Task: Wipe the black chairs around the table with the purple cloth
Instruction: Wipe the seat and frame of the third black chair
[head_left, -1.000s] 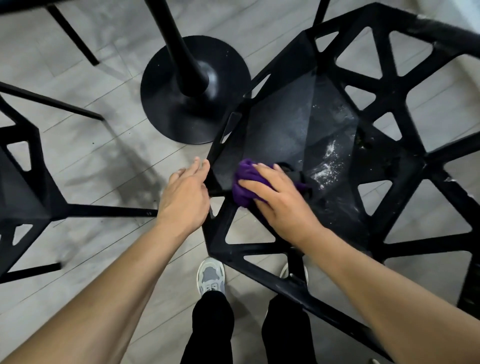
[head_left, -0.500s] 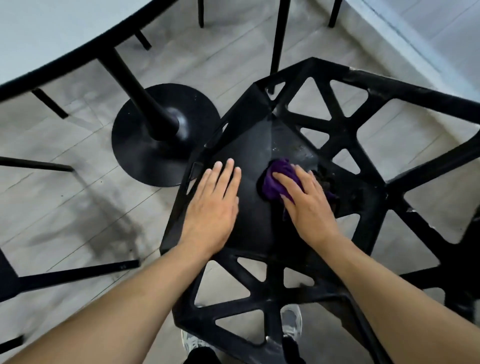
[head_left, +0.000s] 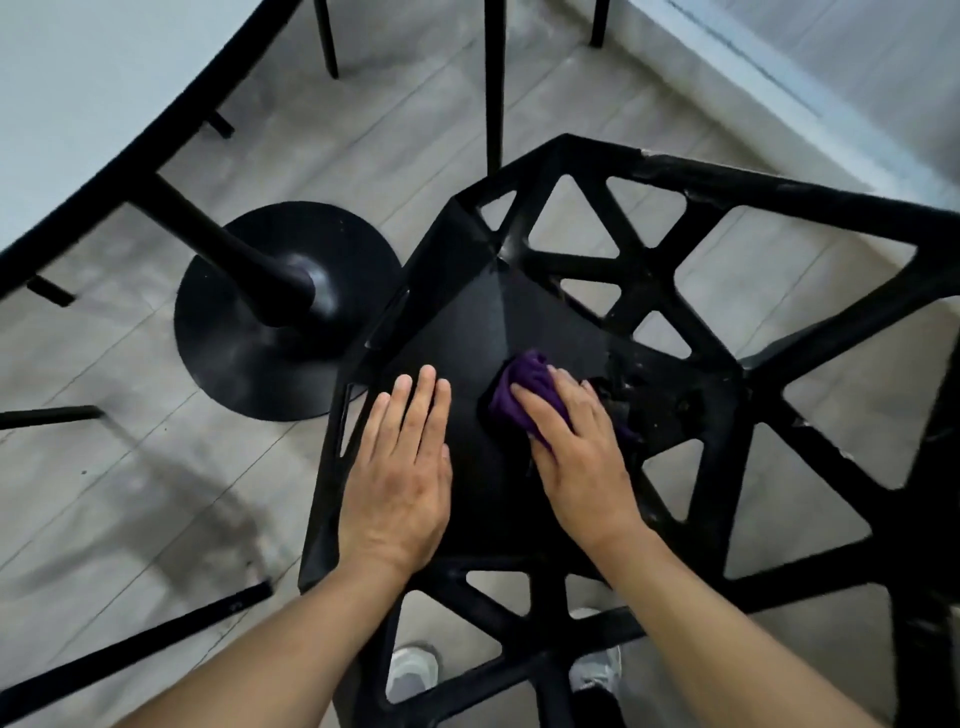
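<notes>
Since a second ago the left hand (head_left: 400, 467) has come off the chair's left rim. It now lies flat, fingers straight and together, on the seat of the black plastic chair with triangular cut-outs (head_left: 467, 322). The right hand (head_left: 582, 462) presses the bunched purple cloth (head_left: 524, 371) onto the right part of the seat, fingers laid nearly straight over it rather than pinching; its thumb is hidden. The cloth looks soft and light and is likely to crumple or slip, so a flat palm on its middle suits it best. The chair seems stiff yet light enough to shift, so bracing the seat should steady it. The white round table top (head_left: 78, 104) and black disc pedestal base (head_left: 244, 364) stand far left.
</notes>
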